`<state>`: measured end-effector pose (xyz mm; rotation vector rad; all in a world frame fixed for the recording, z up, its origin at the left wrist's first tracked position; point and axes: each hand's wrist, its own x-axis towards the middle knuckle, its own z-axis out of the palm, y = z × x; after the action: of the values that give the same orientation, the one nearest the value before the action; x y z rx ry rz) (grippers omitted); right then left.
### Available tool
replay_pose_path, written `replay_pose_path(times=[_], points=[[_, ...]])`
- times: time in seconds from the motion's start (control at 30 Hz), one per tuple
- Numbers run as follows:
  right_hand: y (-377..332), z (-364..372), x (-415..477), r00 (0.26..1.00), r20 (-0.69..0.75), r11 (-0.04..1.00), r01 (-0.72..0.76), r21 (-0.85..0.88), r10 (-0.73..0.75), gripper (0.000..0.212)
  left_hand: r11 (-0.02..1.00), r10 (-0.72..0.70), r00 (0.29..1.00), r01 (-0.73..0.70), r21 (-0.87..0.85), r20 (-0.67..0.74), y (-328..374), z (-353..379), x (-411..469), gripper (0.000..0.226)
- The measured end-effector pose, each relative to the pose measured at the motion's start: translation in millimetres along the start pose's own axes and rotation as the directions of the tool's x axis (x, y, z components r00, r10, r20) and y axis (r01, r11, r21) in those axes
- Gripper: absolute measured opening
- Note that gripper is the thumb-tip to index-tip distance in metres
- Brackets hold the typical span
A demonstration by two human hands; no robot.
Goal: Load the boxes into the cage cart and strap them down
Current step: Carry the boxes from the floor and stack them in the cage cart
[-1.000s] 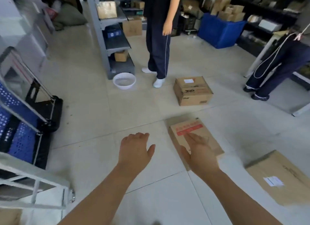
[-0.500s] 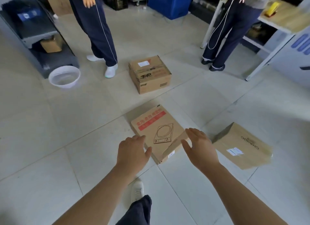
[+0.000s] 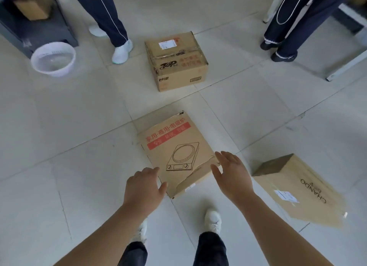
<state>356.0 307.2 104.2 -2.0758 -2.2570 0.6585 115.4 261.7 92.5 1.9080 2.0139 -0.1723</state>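
Stage: looks early, nothing loaded | induction-cooker box (image 3: 174,154) flat on floor between left hand (image 3: 143,188) and right hand (image 3: 233,178), both spread, gripping nothing | taped carton (image 3: 176,61), CHANDO box (image 3: 297,192) on floor too — cart, strapping unseen

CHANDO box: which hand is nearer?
Right. The right hand is at the right edge of the induction-cooker box, the side facing the CHANDO box; the left hand is at the opposite edge, farther off.

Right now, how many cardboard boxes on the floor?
3: taped box farthest ahead, flat cooktop box in the middle, CHANDO box at right. Others may be out of frame.
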Motion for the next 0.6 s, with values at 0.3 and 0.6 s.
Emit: replay_pose_path(times=[0.3,0.6], points=[[121,121,107,0.977,0.135,0.984,0.172,-0.049,-0.164,0.045,0.944,-0.292,0.949,0.305,-0.122,0.117,53,163,79,0.053],[185,270,186,0.95,0.226,0.956,0.252,-0.15,-0.215,0.053,0.886,-0.438,0.881,0.457,-0.082,0.179,47,325,149,0.077]])
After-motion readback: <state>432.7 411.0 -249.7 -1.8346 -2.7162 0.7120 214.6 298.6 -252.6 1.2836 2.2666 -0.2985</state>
